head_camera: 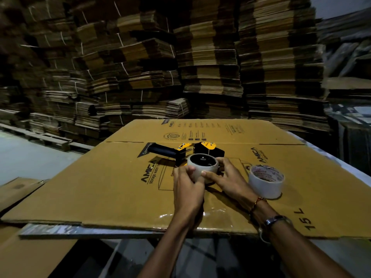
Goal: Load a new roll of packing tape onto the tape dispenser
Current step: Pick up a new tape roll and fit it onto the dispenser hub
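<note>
Pale spent core (202, 164), seated on dispenser (181, 152) hub, pinched by left hand (185, 184) on near face, cupped by right hand (224, 178) round right side. Advised: hold dispenser flat, draw core straight up off hub, no twisting. Counted: one dispenser, one core, one fresh tape roll (266, 181) standing just right on cardboard sheet (100, 187) covering table; two hands.
</note>
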Motion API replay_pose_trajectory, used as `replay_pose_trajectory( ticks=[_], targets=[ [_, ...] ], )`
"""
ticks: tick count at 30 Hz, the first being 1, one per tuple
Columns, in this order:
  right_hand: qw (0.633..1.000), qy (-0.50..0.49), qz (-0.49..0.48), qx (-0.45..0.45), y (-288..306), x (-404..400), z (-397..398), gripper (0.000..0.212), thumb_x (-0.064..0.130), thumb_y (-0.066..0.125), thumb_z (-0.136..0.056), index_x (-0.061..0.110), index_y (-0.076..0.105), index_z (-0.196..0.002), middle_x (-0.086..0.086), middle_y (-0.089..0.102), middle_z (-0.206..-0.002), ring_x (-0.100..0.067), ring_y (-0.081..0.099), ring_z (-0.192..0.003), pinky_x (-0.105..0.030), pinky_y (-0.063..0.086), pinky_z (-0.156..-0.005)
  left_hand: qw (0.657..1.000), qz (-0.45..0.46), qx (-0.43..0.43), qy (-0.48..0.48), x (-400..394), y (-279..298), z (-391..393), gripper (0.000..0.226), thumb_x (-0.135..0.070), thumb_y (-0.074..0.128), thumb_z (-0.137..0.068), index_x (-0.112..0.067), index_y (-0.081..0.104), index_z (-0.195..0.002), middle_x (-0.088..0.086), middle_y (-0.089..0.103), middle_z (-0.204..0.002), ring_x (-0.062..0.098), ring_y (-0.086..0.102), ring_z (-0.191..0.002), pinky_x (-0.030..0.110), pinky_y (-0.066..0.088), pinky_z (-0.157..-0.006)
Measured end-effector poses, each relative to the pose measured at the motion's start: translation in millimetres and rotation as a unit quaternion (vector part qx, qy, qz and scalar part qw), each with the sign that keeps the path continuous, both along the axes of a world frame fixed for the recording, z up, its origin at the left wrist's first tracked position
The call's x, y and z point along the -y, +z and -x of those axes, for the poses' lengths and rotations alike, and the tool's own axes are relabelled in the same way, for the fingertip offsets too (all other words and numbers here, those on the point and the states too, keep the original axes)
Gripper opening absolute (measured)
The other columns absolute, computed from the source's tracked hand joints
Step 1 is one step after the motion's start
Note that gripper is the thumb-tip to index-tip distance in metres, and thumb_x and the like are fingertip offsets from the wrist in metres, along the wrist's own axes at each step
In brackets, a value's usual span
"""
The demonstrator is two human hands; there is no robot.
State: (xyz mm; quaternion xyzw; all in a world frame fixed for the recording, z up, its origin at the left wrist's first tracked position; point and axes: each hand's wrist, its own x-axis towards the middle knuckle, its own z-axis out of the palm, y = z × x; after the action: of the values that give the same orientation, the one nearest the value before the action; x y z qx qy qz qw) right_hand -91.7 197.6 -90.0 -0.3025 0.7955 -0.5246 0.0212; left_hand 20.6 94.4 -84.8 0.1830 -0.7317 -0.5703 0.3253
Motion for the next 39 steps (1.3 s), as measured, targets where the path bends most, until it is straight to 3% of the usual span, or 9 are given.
replay_pose_trajectory(
  ticks=[6,9,11,14,19,23,31,35,39],
  targets=[
    [1.0,0.003,-0.009,-0.023,0.2,0.3,-0.6,0.063,0.043,0.078,-0.079,0.021,0.049,-0.13,0.001,0.053,-0.132,-0.015,0.051,-0.121,-0.04,0.049,-0.101,0.977,-0.205,0.013,-0.059,28.5,17.4,15.4,0.009,-0.015,0.051,-0.091,-0.018,0.057,-0.097,0.006,0.059,-0.117,0.024,0.058,-0.105,0.036,0.05,-0.068],
    [0.999,0.024,0.015,-0.019,3.2,-0.3,-2.6,0.054,0.032,0.078,-0.083,0.019,0.049,-0.126,0.0,0.053,-0.129,-0.014,0.053,-0.118,-0.026,0.05,-0.093,0.972,-0.211,0.059,-0.087,44.3,32.9,26.4,0.022,-0.028,0.048,-0.096,-0.018,0.064,-0.085,0.004,0.063,-0.089,0.019,0.058,-0.083,0.032,0.046,-0.07],
    [0.999,0.037,0.02,-0.016,3.9,-0.4,-3.0,0.051,0.03,0.077,-0.083,0.021,0.049,-0.125,0.001,0.052,-0.129,-0.012,0.052,-0.117,-0.02,0.048,-0.089,0.968,-0.212,0.083,-0.106,53.9,37.2,33.7,0.034,-0.044,0.047,-0.099,-0.019,0.065,-0.084,0.003,0.063,-0.085,0.019,0.057,-0.083,0.034,0.045,-0.077],
    [0.999,0.039,0.019,-0.016,3.2,0.0,-1.5,0.056,0.033,0.077,-0.084,0.02,0.048,-0.13,0.0,0.052,-0.132,-0.013,0.051,-0.12,-0.026,0.048,-0.094,0.97,-0.181,0.096,-0.132,61.2,35.5,40.3,0.041,-0.054,0.044,-0.1,-0.019,0.065,-0.091,0.003,0.065,-0.091,0.017,0.059,-0.087,0.038,0.048,-0.088],
    [0.999,0.039,0.018,-0.018,1.8,0.0,-0.7,0.058,0.035,0.076,-0.083,0.021,0.048,-0.131,0.0,0.053,-0.132,-0.015,0.052,-0.121,-0.029,0.049,-0.096,0.982,-0.127,0.068,-0.121,60.1,21.5,33.0,0.043,-0.047,0.056,-0.096,-0.008,0.057,-0.115,0.011,0.064,-0.114,0.023,0.061,-0.103,0.035,0.05,-0.08],
    [0.999,0.033,0.018,-0.006,1.2,-0.6,-0.6,0.056,0.037,0.076,-0.083,0.024,0.048,-0.129,0.001,0.053,-0.131,-0.016,0.052,-0.121,-0.04,0.05,-0.101,0.991,-0.056,0.065,-0.101,53.3,7.1,19.9,0.034,-0.039,0.066,-0.091,-0.015,0.054,-0.112,0.009,0.056,-0.122,0.023,0.057,-0.111,0.04,0.053,-0.089],
    [0.999,0.033,0.007,-0.008,5.0,-1.9,-4.9,0.063,0.038,0.075,-0.083,0.021,0.046,-0.135,0.002,0.052,-0.133,-0.012,0.05,-0.121,-0.023,0.047,-0.093,0.986,0.145,0.045,-0.063,32.6,-0.2,-3.8,0.03,-0.034,0.068,-0.092,-0.019,0.051,-0.111,-0.002,0.053,-0.114,0.007,0.054,-0.099,0.01,0.043,-0.069],
    [0.998,0.066,0.005,0.013,7.9,-4.4,-5.7,0.058,0.036,0.072,-0.086,0.028,0.045,-0.136,0.008,0.051,-0.133,-0.009,0.048,-0.123,-0.019,0.046,-0.09,0.98,0.159,0.053,-0.108,53.3,10.5,10.6,0.06,-0.027,0.072,-0.088,-0.02,0.041,-0.139,0.001,0.042,-0.143,0.014,0.046,-0.128,0.015,0.048,-0.089],
    [0.993,0.108,0.013,0.046,9.4,-7.3,0.6,0.056,0.033,0.073,-0.087,0.03,0.048,-0.136,0.009,0.056,-0.134,-0.008,0.053,-0.123,-0.025,0.05,-0.094,0.963,0.147,0.092,-0.207,65.9,16.1,15.9,0.075,-0.026,0.068,-0.091,-0.022,0.028,-0.154,0.005,0.032,-0.158,0.019,0.038,-0.139,0.022,0.042,-0.097]
  ],
)
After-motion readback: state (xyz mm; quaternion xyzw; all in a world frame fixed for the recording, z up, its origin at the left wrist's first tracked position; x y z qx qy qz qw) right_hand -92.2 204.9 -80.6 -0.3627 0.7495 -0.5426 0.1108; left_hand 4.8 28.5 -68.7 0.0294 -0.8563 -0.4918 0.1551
